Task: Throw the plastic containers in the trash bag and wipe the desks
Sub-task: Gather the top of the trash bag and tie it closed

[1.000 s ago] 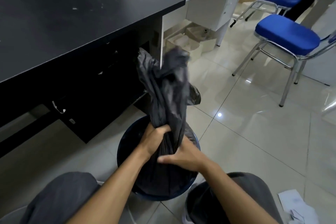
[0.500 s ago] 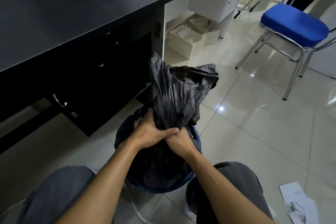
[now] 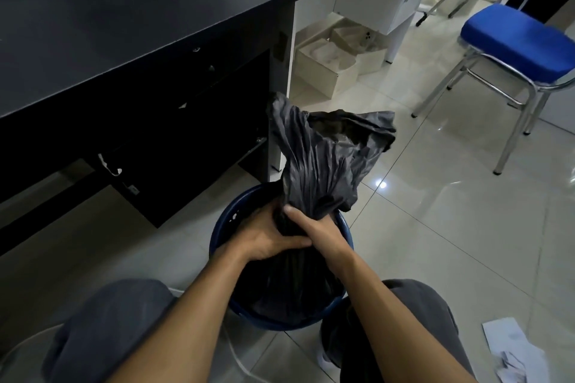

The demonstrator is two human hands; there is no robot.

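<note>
View from a head-worn camera, looking down past the person's bent knees. A dark grey trash bag (image 3: 323,158) sat in a round blue bin (image 3: 281,325) on the tiled floor, just beside the corner of a black desk (image 3: 124,25). The left hand (image 3: 267,238) and the right hand (image 3: 322,235) touched side by side, fingers curled tightly round the bag's gathered neck above the bin's mouth. The loose top of the bag flared open above them. No plastic containers were visible, and whether any lay inside the bag could not be told. The step looked like closing the bag. Done well, the grip would sit low on the neck, with the loose plastic twisted into one rope before knotting and the bin braced against tipping. A blue chair (image 3: 516,40) stood well apart on the right, and crumpled papers (image 3: 513,351) lay on the floor.
</note>
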